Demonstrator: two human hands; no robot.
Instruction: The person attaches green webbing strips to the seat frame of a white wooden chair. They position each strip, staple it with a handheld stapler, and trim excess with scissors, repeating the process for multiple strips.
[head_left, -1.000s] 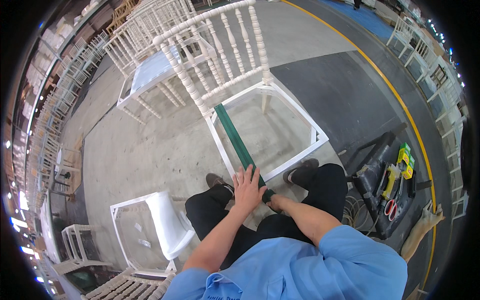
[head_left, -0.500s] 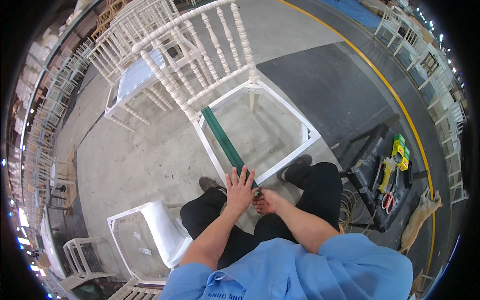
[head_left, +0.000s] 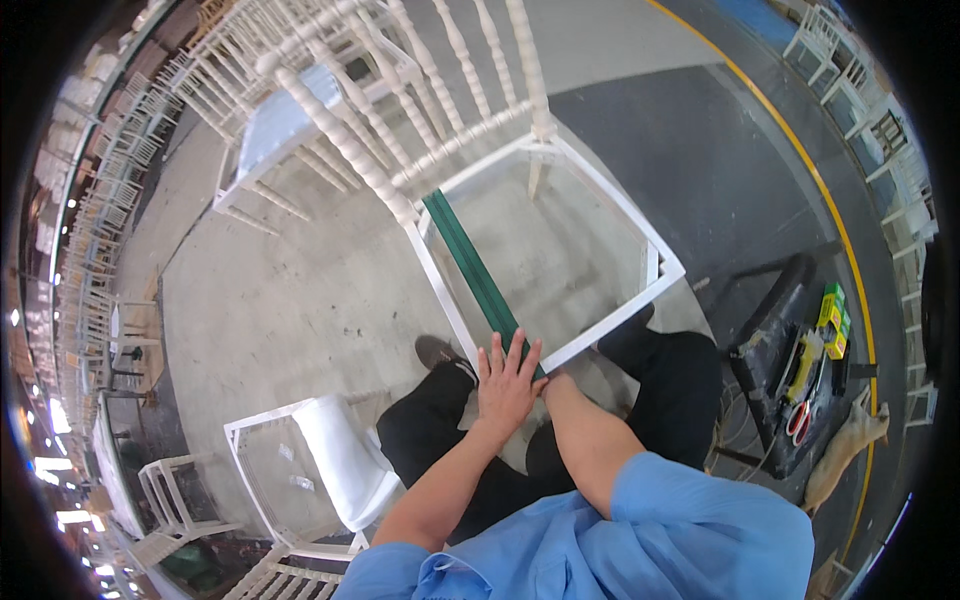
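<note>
- grey concrete floor (head_left: 300, 300), white chairs stacked around.
- green strap (head_left: 470, 265) runs from the chair frame (head_left: 640, 240)'s back-left corner to its near edge.
- left hand (head_left: 508, 378) lies open, flat on the strap's near end.
- right hand hidden behind it; its grip cannot be told.

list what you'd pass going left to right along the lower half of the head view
small white chair frame → white seat cushion → left hand flat on the green strap → right forearm → black tool tray → red-handled scissors

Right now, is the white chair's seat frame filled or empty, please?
Empty: bare floor shows through the white chair's seat frame; only a green strap crosses it.
</note>
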